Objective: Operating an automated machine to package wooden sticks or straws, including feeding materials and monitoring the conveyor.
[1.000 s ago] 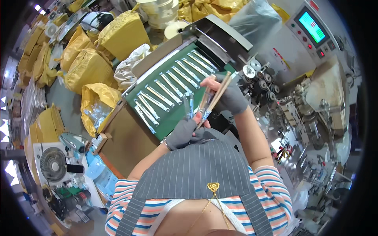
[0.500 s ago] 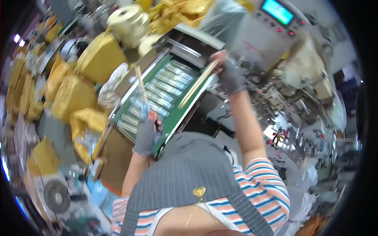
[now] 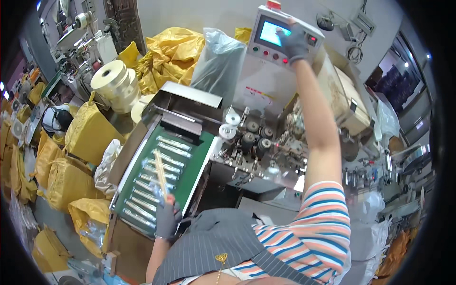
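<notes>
My left hand (image 3: 168, 219), in a grey fingerless glove, is closed round the lower ends of some light wooden chopsticks (image 3: 162, 176). They slant up over a green conveyor belt (image 3: 197, 154), where several clear-wrapped chopstick packets (image 3: 174, 145) lie in a row. Far to the right, my gloved right hand (image 3: 295, 43) reaches up to the control panel (image 3: 266, 14). Its fingers are stretched out at the lit touchscreen (image 3: 270, 34), with nothing seen in them. Whether a fingertip presses the screen I cannot tell.
Metal rollers (image 3: 255, 140) and machine parts stand right of the belt, below the panel. A metal cover (image 3: 192, 94) spans the belt's far end. To the left are film rolls (image 3: 110, 78) and yellow sacks (image 3: 90, 130). A wooden-sided box (image 3: 351, 95) stands right of the panel.
My right hand has left the belt, where it held chopsticks, and gone up to the touchscreen without them. My left hand still holds chopsticks over the belt. The view has turned toward the panel.
</notes>
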`<state>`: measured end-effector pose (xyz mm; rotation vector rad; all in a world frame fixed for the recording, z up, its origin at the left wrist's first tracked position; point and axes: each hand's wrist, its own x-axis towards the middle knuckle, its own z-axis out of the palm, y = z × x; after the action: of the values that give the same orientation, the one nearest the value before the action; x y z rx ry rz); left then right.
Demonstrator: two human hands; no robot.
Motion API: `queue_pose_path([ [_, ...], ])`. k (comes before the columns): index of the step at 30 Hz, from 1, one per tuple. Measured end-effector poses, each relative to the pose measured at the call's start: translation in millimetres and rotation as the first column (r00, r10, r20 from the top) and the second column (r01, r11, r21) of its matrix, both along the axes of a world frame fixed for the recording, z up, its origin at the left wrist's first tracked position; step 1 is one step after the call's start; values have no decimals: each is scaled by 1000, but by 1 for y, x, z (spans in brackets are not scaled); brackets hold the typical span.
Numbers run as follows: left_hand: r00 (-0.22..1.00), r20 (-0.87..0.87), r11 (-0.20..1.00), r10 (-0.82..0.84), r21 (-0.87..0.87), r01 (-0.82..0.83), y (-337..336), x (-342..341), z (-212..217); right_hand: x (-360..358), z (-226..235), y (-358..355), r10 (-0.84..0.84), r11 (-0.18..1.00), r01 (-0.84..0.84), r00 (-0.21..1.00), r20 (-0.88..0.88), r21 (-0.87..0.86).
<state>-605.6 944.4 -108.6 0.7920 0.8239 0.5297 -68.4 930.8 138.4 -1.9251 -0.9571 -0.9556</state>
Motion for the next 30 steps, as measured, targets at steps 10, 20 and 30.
queue_pose_path([
  [10,834,-448,877,323,-190,-442,-1,-3,-47,202,0,26,-337,868,351,936,100,-352],
  [20,856,-390,889,340,-163,-427,16,44,-65,215,-26,40,-411,857,462,880,238,-228],
  [30,850,-241,794,468,-308,-524,-25,-16,-90,121,-56,60,194,974,-151,941,278,-167],
])
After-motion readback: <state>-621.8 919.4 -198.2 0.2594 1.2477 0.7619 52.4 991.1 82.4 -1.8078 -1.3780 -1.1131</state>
